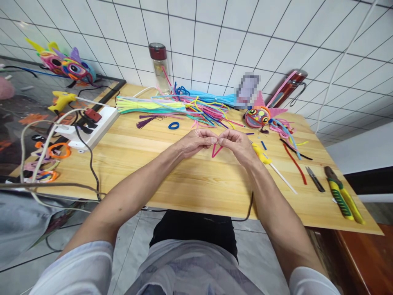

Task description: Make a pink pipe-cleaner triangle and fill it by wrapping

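Observation:
My left hand [196, 141] and my right hand [238, 144] meet over the middle of the wooden table [190, 180], fingers pinched together. Between them they grip a pink pipe cleaner [216, 150] bent into a V that hangs just below the fingertips. A yellow glue gun [261, 154] with a white glue stick lies on the table right beside my right wrist. Beyond my hands a heap of coloured pipe cleaners [184, 107] is spread along the back of the table.
A pipe-cleaner fish figure [259, 116] sits back right, with pliers [342, 196], small snips [315, 179] and red and black pipe cleaners at right. A white power strip [92, 127] and second glue gun [61, 100] lie left. Two bottles [160, 65] stand by the tiled wall.

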`<state>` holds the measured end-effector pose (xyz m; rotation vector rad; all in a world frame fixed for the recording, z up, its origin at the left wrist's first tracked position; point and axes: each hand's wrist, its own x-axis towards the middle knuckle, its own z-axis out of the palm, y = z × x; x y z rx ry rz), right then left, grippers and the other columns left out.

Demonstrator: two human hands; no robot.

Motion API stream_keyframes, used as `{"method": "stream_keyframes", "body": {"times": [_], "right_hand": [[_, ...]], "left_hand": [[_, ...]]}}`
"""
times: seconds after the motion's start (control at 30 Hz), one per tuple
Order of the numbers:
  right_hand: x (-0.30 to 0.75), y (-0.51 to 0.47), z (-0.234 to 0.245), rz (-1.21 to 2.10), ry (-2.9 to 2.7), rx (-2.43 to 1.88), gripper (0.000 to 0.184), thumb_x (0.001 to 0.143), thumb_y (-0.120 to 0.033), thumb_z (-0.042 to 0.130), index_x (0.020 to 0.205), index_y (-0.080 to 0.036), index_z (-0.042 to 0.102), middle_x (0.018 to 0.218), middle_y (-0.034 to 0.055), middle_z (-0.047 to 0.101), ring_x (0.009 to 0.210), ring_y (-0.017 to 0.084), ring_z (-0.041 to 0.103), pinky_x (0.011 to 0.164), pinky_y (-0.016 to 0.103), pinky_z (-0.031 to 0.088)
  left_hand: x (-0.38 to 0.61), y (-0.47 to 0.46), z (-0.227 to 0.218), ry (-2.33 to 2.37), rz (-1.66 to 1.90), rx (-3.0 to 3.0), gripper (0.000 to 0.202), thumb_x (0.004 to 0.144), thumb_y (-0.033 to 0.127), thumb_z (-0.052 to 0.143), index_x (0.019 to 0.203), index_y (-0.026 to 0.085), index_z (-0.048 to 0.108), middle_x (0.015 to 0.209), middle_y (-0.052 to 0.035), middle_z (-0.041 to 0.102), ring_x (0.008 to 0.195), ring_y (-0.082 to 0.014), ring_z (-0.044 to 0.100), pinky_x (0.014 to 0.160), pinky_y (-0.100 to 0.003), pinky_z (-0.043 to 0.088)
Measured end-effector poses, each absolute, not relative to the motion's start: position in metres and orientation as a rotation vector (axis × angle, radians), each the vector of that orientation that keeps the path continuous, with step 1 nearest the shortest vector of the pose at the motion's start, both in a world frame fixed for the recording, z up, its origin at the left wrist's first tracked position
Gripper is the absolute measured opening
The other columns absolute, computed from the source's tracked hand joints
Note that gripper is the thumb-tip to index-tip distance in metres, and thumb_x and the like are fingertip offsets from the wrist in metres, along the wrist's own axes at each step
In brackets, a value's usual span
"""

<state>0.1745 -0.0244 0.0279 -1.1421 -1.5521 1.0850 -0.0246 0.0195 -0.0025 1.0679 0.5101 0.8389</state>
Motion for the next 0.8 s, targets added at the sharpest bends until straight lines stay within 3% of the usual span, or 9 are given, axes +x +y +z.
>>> {"method": "stream_keyframes", "body": {"times": [0.13,0.3,0.6,0.8], "right_hand": [[0.177,-0.023,0.028,1.081,-1.546,-1.141,0.022,0.077,-0.041,0.084,0.078,-0.022,0.073,0.076,-0.0007,0.070,0.072,0.016,0.059,0.074,0.032,0.051],[0.178,-0.021,0.024,1.030,-1.475,-1.146,0.020,0.075,-0.038,0.083,0.077,-0.022,0.072,0.076,-0.0001,0.071,0.070,0.015,0.059,0.071,0.031,0.050],[0.179,-0.018,0.018,0.989,-1.510,-1.159,0.023,0.078,-0.042,0.085,0.087,-0.023,0.075,0.081,0.0005,0.074,0.072,0.016,0.063,0.070,0.031,0.052],[0.184,-0.017,0.023,1.084,-1.505,-1.154,0.027,0.073,-0.033,0.084,0.097,-0.023,0.075,0.084,-0.0006,0.072,0.077,0.017,0.065,0.074,0.033,0.054]], "left_hand": [[-0.024,0.019,0.000,0.519,0.850,1.078,0.057,0.053,0.052,0.111,0.081,0.014,0.080,0.068,0.0008,0.066,0.059,-0.0059,0.051,0.059,-0.022,0.037],[-0.026,0.020,0.004,0.529,0.853,1.071,0.063,0.057,0.055,0.108,0.096,0.015,0.078,0.082,0.0000,0.072,0.060,-0.0058,0.058,0.056,-0.021,0.039],[-0.024,0.018,0.005,0.645,0.962,1.173,0.044,0.064,0.043,0.100,0.084,0.015,0.072,0.076,0.0002,0.070,0.058,-0.0056,0.052,0.056,-0.022,0.039],[-0.026,0.020,0.011,0.712,1.060,1.123,0.035,0.066,0.037,0.095,0.083,0.017,0.071,0.072,0.0020,0.067,0.057,-0.0060,0.050,0.056,-0.022,0.039]]}}
